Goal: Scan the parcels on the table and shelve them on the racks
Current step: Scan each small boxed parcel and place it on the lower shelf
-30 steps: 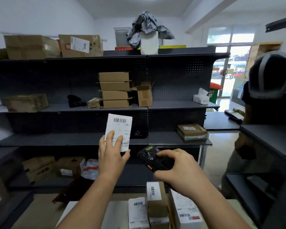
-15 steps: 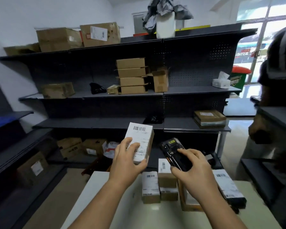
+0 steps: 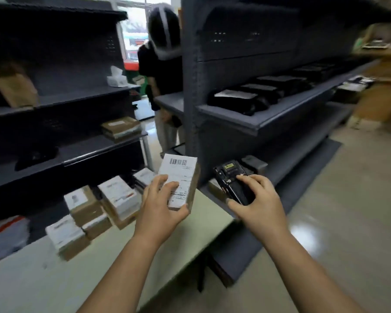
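Note:
My left hand (image 3: 161,205) grips a small cardboard parcel (image 3: 180,177) whose white barcode label faces me, held upright above the table's right edge. My right hand (image 3: 256,203) holds a black handheld scanner (image 3: 231,181) just to the right of it, screen end pointing up. Several labelled cardboard parcels (image 3: 88,208) lie on the pale green table (image 3: 54,276) at the left. A dark grey rack (image 3: 257,123) stands straight ahead, with black bagged parcels (image 3: 237,100) lined along its middle shelf.
A second dark rack (image 3: 61,141) at the left holds a flat box (image 3: 120,128) and a tissue box (image 3: 116,79). A person in dark clothes (image 3: 163,71) stands in the gap between the racks. Shiny floor (image 3: 339,218) opens to the right.
My view has swung right, from the rack behind the table to the rack at the right. The parcel and scanner stay in my hands, now lower and closer to that rack.

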Demonstrator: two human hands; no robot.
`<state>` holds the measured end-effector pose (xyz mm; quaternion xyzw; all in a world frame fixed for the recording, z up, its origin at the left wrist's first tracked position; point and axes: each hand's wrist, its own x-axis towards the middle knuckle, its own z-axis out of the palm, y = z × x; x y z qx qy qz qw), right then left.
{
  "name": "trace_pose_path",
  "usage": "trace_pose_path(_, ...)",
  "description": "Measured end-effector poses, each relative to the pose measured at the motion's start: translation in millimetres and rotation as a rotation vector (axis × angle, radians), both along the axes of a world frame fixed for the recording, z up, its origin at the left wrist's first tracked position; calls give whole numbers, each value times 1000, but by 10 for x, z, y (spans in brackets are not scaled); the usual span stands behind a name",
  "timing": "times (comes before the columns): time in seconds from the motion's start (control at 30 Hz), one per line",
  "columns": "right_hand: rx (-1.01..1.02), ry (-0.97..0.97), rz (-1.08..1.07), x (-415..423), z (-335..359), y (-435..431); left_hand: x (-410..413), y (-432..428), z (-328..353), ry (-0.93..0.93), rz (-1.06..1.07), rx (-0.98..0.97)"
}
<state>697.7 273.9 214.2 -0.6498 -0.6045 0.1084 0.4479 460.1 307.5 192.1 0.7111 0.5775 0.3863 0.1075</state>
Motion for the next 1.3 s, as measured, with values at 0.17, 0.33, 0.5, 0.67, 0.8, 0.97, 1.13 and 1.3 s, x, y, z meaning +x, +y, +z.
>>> trace_pose_path(0.17,-40,48,-291,1212,-141,-676,1344,-123,-36,7,-258,13)
trace_pose_path(0.33,-59,86,-476,2216,-354,-1134,2544,-205,-218,-20,-451,-2)
trace_pose_path(0.5,-76,81,-557,3108,-521,-1288,3574,-189,-377,-41,-551,-10)
trace_pose_path(0.67,-120,143,-578,3786,-674,-1155,4286,-42,-479,0,-574,-30)
trace_pose_path(0.8,-142,176,-560,4264,-789,-779,4754,265,-564,11,-573,-52)
trace_pose_path(0.97,-172,200,-551,4893,-952,-129,5405,871,-797,14,-565,-96)
trace_pose_path(1.13,-215,184,-566,5559,-972,480,6162,1530,-896,12,-566,-132)
trace_pose_path(1.3,-249,147,-548,6177,-987,1035,6781,2112,-912,34,-534,-150)
